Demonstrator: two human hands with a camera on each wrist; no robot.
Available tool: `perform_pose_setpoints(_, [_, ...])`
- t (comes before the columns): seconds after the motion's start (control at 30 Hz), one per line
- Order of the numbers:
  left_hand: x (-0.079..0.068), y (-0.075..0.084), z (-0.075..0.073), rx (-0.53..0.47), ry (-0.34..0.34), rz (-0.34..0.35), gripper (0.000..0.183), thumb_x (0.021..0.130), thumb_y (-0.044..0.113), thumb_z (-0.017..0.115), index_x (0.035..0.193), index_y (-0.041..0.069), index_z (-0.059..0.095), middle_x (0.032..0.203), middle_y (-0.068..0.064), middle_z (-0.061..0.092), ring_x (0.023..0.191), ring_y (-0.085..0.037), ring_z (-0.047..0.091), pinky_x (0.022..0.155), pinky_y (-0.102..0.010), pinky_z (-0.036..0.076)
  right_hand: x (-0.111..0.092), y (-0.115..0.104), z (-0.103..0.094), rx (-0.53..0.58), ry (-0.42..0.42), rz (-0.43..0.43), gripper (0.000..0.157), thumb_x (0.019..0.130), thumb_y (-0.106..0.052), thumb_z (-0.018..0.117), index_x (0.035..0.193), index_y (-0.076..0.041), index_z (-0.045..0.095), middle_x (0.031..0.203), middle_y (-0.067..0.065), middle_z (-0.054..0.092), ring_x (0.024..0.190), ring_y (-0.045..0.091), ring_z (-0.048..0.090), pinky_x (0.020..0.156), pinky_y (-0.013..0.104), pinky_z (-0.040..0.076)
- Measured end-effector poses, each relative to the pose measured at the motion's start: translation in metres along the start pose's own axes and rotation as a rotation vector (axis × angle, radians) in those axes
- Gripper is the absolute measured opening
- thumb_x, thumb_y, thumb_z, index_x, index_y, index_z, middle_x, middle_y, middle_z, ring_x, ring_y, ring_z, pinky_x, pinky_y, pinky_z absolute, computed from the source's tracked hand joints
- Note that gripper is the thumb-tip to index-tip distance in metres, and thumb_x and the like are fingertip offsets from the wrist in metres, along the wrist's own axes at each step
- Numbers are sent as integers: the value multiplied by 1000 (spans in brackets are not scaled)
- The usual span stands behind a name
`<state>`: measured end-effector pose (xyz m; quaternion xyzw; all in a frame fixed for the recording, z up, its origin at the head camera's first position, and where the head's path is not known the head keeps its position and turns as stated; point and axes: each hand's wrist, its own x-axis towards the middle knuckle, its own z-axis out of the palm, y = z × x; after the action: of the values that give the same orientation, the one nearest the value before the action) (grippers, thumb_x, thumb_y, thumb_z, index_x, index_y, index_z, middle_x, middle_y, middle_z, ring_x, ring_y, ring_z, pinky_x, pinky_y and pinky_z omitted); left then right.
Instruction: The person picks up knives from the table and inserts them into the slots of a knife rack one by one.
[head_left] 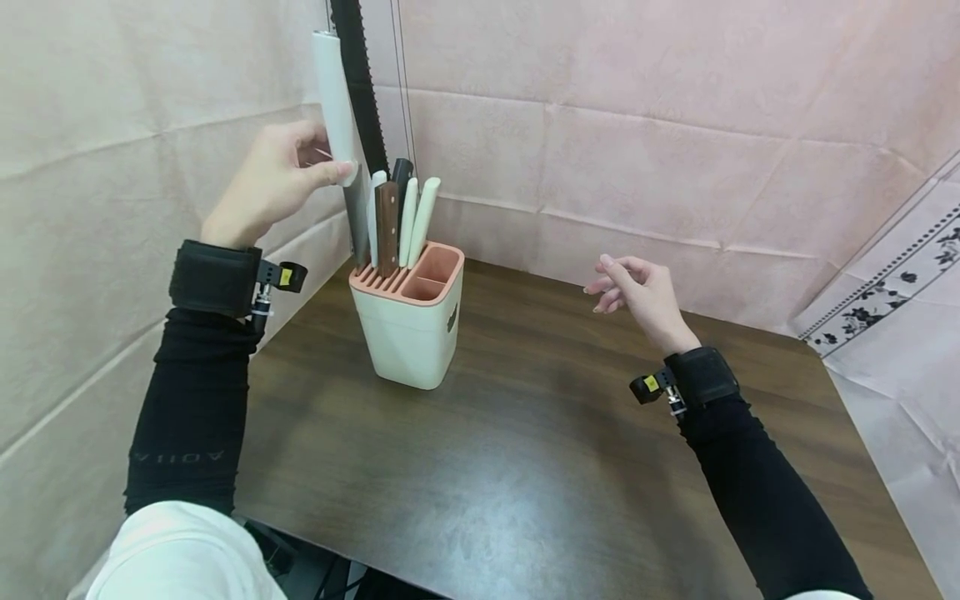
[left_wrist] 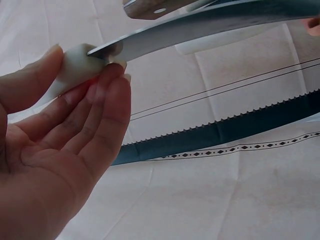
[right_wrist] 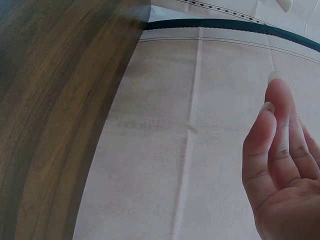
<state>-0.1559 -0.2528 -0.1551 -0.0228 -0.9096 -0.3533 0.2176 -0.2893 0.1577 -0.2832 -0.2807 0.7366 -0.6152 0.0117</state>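
My left hand [head_left: 270, 175] pinches the white handle of a knife [head_left: 332, 92] between thumb and fingers, near the blade end. The blade [left_wrist: 170, 37] points down, and its lower end meets the leftmost slots of the knife holder [head_left: 397, 337]; how deep it sits I cannot tell. That holder is pale with a pink slotted top, and stands upright on the table. In it are a brown-handled knife [head_left: 387, 225], a black handle [head_left: 402, 171] and several white handles [head_left: 424, 212]. Above the table on the right, my right hand [head_left: 641, 292] hangs with relaxed fingers, holding nothing.
The dark wooden table [head_left: 480, 467] stretches right and toward me. Pale pink cloth [head_left: 600, 150] hangs behind it and on the left side, close to my left arm. Two open compartments [head_left: 435, 267] take up the right part of the holder's top.
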Motion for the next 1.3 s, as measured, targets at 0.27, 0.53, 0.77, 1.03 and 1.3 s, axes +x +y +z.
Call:
perform_pose_setpoints(0.27, [-2,-10,3,69,-118,-1,37,88,27,61,110,-2,57,110,-21,63,100,-26,57,89,-44,42,0,4,-3,11,3,18,31,92,-29,54,100,0,63,73,9,75,55,28,64,52,24,57])
perform_pose_setpoints(0.53, [-5,-22,8,114,-242,-34,40,87,28,63,110,-4,57,108,-26,62,97,-32,56,86,-50,42,-2,4,-2,-30,-3,8,33,93,-30,53,101,0,63,74,7,75,56,28,64,53,26,57])
perform_pose_setpoints(0.77, [-4,-32,16,139,-303,-80,40,84,23,67,109,-6,58,108,-29,63,96,-32,56,83,-51,42,-4,4,-2,-20,1,18,33,93,-30,53,101,0,63,73,6,74,56,29,64,52,25,57])
perform_pose_setpoints(1.03, [-2,-44,30,166,-352,-101,38,79,16,70,105,-10,60,105,-33,65,93,-36,59,84,-54,45,-6,5,-2,-26,10,38,34,93,-31,53,100,1,63,73,4,74,56,27,65,51,24,57])
perform_pose_setpoints(1.3, [-2,-53,37,171,-358,-97,33,77,12,70,101,-10,63,102,-32,66,90,-35,60,82,-53,46,-9,11,-5,-8,16,64,35,93,-32,53,103,1,63,75,8,74,58,30,64,52,25,57])
